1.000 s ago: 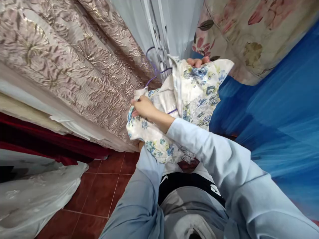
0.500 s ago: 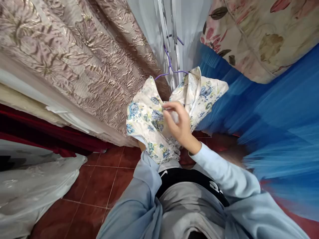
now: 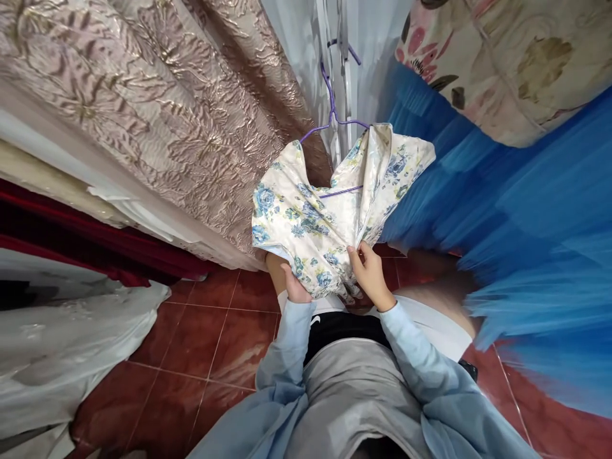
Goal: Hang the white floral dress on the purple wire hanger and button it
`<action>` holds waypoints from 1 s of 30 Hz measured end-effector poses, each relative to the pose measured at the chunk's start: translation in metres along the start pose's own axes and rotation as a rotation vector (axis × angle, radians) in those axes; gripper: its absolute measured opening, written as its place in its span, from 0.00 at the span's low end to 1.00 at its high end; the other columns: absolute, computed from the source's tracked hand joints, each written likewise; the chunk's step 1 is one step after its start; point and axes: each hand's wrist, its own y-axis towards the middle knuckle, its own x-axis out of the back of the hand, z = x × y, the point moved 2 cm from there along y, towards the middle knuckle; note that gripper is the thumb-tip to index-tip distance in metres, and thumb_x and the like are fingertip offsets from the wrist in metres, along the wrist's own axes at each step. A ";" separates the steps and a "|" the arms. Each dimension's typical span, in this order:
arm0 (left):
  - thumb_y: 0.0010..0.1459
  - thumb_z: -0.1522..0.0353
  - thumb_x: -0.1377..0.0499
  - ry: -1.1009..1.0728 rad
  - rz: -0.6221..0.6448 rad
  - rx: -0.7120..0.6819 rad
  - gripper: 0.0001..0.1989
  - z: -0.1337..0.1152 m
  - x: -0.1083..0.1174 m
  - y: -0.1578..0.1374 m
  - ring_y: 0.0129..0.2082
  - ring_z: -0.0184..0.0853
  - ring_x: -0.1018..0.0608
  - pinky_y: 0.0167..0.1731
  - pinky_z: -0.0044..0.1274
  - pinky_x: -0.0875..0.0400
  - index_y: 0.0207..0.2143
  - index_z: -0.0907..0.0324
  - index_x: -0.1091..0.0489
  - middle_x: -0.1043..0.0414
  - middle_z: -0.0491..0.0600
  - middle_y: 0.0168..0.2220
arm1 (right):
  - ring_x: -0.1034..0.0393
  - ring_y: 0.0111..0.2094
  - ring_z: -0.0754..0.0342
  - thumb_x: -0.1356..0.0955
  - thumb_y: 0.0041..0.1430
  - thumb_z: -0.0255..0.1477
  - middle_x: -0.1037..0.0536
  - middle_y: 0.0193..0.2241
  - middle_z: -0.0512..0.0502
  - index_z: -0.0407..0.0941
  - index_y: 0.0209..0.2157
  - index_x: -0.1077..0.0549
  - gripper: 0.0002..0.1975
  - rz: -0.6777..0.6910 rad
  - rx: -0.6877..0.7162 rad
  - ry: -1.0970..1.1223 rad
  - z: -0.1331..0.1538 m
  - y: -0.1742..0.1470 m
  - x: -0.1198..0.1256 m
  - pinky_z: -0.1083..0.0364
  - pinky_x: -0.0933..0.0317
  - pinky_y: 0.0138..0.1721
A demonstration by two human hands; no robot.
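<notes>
A white top (image 3: 310, 220) with blue flowers hangs by its shoulders on a purple hanger (image 3: 329, 111), whose lower bar shows in the open neckline. Its right front edge is folded back, and the lower part is gathered. My left hand (image 3: 296, 287) holds the lower left side of the top, thumb in front and fingers hidden by the cloth. With thumb and fingertips, my right hand (image 3: 370, 274) pinches the front edge low down, near the gathers.
A pink embossed curtain-like fabric (image 3: 157, 121) hangs at left, with dark red cloth (image 3: 95, 236) and sheer white cloth (image 3: 71, 338) beside it. Blue tulle (image 3: 478, 210) and floral fabric (image 3: 516, 70) hang at right. Red floor tiles (image 3: 191, 344) lie below.
My right hand has moved down from the neckline to the lower front edge, closing on it. My left hand has come into sight at the lower left side. The neckline opening shows more.
</notes>
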 end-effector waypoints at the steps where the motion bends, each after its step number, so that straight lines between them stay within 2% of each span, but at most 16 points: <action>1: 0.71 0.50 0.64 -0.042 -0.087 0.032 0.31 0.003 0.000 -0.003 0.60 0.44 0.24 0.54 0.43 0.23 0.73 0.34 0.66 0.32 0.48 0.64 | 0.44 0.24 0.55 0.37 0.68 0.41 0.41 0.20 0.56 0.48 0.26 0.43 0.18 -0.005 -0.004 0.001 0.000 -0.002 0.003 0.55 0.50 0.29; 3: 0.70 0.49 0.58 -0.054 -0.294 0.070 0.35 0.003 -0.004 -0.010 0.66 0.44 0.31 0.60 0.43 0.26 0.74 0.39 0.68 0.40 0.52 0.69 | 0.42 0.23 0.55 0.37 0.67 0.41 0.39 0.20 0.55 0.49 0.27 0.42 0.17 0.005 -0.025 0.019 0.000 -0.007 0.007 0.54 0.49 0.29; 5: 0.66 0.52 0.45 0.041 -0.459 0.016 0.44 -0.008 -0.010 -0.018 0.73 0.48 0.45 0.67 0.47 0.37 0.74 0.46 0.69 0.52 0.57 0.73 | 0.38 0.22 0.54 0.35 0.66 0.40 0.36 0.20 0.55 0.49 0.28 0.41 0.15 0.046 -0.057 0.060 -0.002 -0.011 0.008 0.54 0.46 0.29; 6: 0.64 0.54 0.41 0.084 -0.502 -0.039 0.47 -0.015 -0.014 -0.022 0.74 0.50 0.50 0.69 0.49 0.42 0.74 0.49 0.67 0.56 0.59 0.73 | 0.37 0.22 0.53 0.35 0.65 0.40 0.34 0.20 0.55 0.49 0.29 0.40 0.14 0.066 -0.074 0.087 -0.003 -0.012 0.008 0.54 0.44 0.29; 7: 0.63 0.56 0.39 0.118 -0.504 -0.104 0.46 -0.022 -0.019 -0.026 0.75 0.52 0.51 0.69 0.51 0.45 0.73 0.51 0.62 0.55 0.62 0.72 | 0.35 0.23 0.52 0.34 0.64 0.39 0.32 0.21 0.54 0.49 0.30 0.39 0.13 0.079 -0.086 0.107 -0.004 -0.014 0.008 0.54 0.43 0.30; 8: 0.62 0.59 0.38 0.143 -0.455 -0.170 0.42 -0.029 -0.025 -0.028 0.73 0.52 0.48 0.69 0.51 0.44 0.72 0.51 0.55 0.49 0.63 0.70 | 0.34 0.24 0.52 0.34 0.63 0.38 0.30 0.22 0.53 0.49 0.31 0.38 0.11 0.083 -0.089 0.115 -0.004 -0.014 0.008 0.53 0.41 0.30; 10: 0.62 0.64 0.39 0.157 -0.270 -0.277 0.28 -0.039 -0.035 -0.030 0.66 0.52 0.34 0.64 0.48 0.36 0.64 0.51 0.38 0.33 0.61 0.59 | 0.31 0.26 0.51 0.33 0.61 0.36 0.28 0.25 0.51 0.48 0.32 0.36 0.08 0.075 -0.076 0.107 -0.004 -0.015 0.009 0.53 0.39 0.32; 12: 0.64 0.69 0.41 0.111 -0.106 -0.335 0.16 -0.047 -0.041 -0.027 0.54 0.46 0.24 0.57 0.42 0.28 0.54 0.51 0.29 0.25 0.56 0.48 | 0.30 0.28 0.51 0.34 0.60 0.33 0.26 0.27 0.49 0.47 0.32 0.34 0.06 0.062 -0.060 0.090 -0.003 -0.016 0.013 0.53 0.38 0.33; 14: 0.64 0.74 0.43 0.032 -0.011 -0.359 0.16 -0.052 -0.044 -0.022 0.49 0.41 0.22 0.53 0.36 0.25 0.52 0.51 0.28 0.25 0.54 0.45 | 0.28 0.30 0.51 0.34 0.59 0.31 0.25 0.28 0.48 0.46 0.33 0.33 0.04 0.065 -0.061 0.093 -0.002 -0.016 0.018 0.53 0.36 0.34; 19: 0.55 0.81 0.46 -0.039 0.060 -0.361 0.25 -0.059 -0.049 -0.013 0.51 0.39 0.24 0.54 0.32 0.25 0.54 0.58 0.30 0.30 0.54 0.47 | 0.25 0.34 0.50 0.34 0.58 0.29 0.22 0.31 0.47 0.46 0.34 0.30 0.02 0.107 -0.063 0.106 -0.003 -0.016 0.029 0.53 0.32 0.37; 25: 0.61 0.77 0.42 -0.027 0.115 -0.370 0.16 -0.053 -0.058 -0.015 0.48 0.37 0.23 0.52 0.30 0.25 0.50 0.58 0.28 0.30 0.53 0.44 | 0.23 0.34 0.49 0.33 0.57 0.28 0.22 0.33 0.45 0.45 0.36 0.29 0.04 0.080 -0.140 0.187 -0.010 -0.021 0.043 0.50 0.28 0.39; 30: 0.61 0.77 0.42 0.022 0.198 -0.413 0.17 -0.052 -0.061 -0.011 0.43 0.37 0.23 0.49 0.30 0.26 0.52 0.57 0.28 0.28 0.52 0.42 | 0.25 0.31 0.50 0.33 0.56 0.26 0.23 0.31 0.46 0.45 0.34 0.29 0.03 0.034 -0.121 0.119 -0.004 -0.022 0.055 0.52 0.31 0.34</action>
